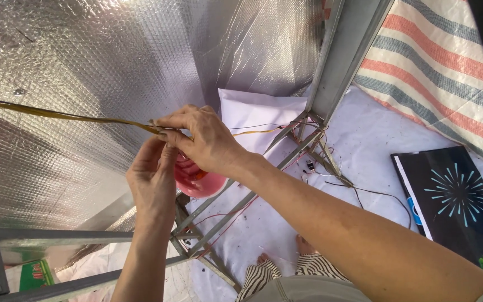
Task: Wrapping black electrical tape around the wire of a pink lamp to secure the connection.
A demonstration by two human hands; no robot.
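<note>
A thin yellow-brown strip (46, 113) runs in from the left edge across the silver foil sheet (85, 61). Both hands meet on it near the middle of the view. My right hand (202, 140) pinches the strip from above with its fingers closed. My left hand (153, 182) reaches up from below and grips the same spot. Past the hands the strip continues right as a fine strand (252, 132) toward the metal frame (303, 134). A pink bowl (199, 182) shows just behind and below my right hand.
A grey angle-iron frame (225, 218) with thin red wires stands on a white sheet (364, 145). A black box (457, 201) with a starburst print lies at right. A striped tarpaulin (437, 61) hangs at upper right. My bare feet (303, 246) and striped trousers show below.
</note>
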